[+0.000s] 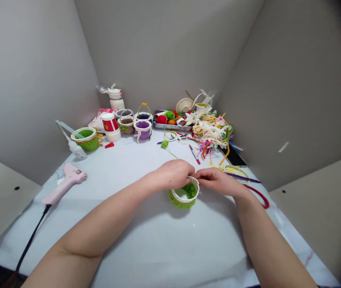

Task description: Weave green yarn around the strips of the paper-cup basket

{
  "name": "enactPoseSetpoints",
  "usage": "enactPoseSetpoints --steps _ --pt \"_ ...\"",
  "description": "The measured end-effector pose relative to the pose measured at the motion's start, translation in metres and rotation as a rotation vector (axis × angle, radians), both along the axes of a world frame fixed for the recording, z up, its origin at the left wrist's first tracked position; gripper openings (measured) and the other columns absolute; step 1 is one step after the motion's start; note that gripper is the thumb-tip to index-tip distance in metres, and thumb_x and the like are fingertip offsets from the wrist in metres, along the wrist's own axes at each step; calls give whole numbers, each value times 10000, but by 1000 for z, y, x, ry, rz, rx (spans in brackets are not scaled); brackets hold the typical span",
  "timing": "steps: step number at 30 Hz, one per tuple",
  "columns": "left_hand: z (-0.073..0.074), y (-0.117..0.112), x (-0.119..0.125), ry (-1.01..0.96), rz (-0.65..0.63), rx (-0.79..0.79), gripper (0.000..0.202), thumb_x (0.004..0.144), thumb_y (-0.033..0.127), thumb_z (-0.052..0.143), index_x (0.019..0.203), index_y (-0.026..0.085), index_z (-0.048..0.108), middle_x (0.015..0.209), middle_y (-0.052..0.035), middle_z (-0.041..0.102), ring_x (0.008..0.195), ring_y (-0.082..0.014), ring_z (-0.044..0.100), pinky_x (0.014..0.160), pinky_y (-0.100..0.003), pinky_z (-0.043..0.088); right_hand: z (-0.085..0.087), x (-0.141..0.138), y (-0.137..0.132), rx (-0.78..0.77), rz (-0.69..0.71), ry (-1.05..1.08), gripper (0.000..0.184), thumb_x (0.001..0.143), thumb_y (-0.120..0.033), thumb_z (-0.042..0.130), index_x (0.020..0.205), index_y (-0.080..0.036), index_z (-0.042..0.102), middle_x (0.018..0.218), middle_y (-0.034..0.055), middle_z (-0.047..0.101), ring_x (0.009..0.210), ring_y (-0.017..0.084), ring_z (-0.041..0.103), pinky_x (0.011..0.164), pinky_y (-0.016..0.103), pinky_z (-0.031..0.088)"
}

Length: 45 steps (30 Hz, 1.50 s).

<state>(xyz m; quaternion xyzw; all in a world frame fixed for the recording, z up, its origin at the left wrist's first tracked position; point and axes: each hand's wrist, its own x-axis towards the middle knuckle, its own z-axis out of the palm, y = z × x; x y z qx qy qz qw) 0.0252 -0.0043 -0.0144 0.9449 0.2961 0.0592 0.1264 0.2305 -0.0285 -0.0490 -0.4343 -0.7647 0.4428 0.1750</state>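
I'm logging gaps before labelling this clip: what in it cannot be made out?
All in the head view:
- Far rim of the green cup: covered by the left hand. What the right hand pinches there is hidden by its own fingers.
- Contents of the metal tray: too small to tell.
- Glue gun cord: cut off by the bottom edge.

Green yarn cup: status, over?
Left hand grip on green yarn-wrapped cup, right hand pinching its rim. Cup on table, mouth up. Purple pipe cleaner beside right hand, nothing blocking.
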Motion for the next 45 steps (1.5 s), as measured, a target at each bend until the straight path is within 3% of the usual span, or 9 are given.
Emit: enactPoseSetpoints --steps 4,11,16,27,35,40,45 --pt "0 1 0 19 71 -8 183 783 229 508 814 185 683 790 -58 686 755 -193 609 617 -262 402 0 5 0 15 -30 -2 330 846 -420 543 859 -121 681 715 20 618 637 119 505 598 239 408" --pt "-5 5 1 -118 -74 -147 186 770 207 559 920 205 667 893 -9 688 827 -149 592 691 -229 398 -1 8 1 19 -6 2 365 855 -462 536 869 -130 686 736 20 617 659 126 514 617 247 410" --pt "-9 7 3 -162 -21 -215 164 806 283 564 877 197 684 824 6 691 750 -125 589 647 -215 385 0 8 -1 35 -25 -29 352 854 -442 528 866 -126 683 720 20 612 642 123 507 598 243 408" --pt "-6 2 6 -94 96 -150 231 838 324 519 882 179 694 879 -48 707 804 -166 619 692 -250 439 40 2 -26 203 -90 -234 255 855 -378 508 828 -179 665 706 24 634 621 134 519 570 234 413" --pt "2 -4 7 -27 138 -130 223 812 268 492 854 173 689 851 -74 706 815 -195 631 701 -266 463 45 -16 -11 250 -141 -391 239 831 -348 503 735 -176 638 630 1 608 554 118 490 491 218 356" --pt "2 -3 9 11 154 -111 234 789 208 467 859 148 682 875 -105 706 806 -219 642 687 -290 474 56 -37 -14 424 -115 -574 163 813 -260 534 755 -189 669 692 31 672 613 150 566 547 240 357" --pt "3 1 5 -18 152 -120 242 812 253 476 871 169 696 878 -92 711 824 -212 642 700 -284 475 62 -34 -24 520 69 -537 199 872 -220 495 813 -202 684 764 41 679 678 157 586 617 247 385"
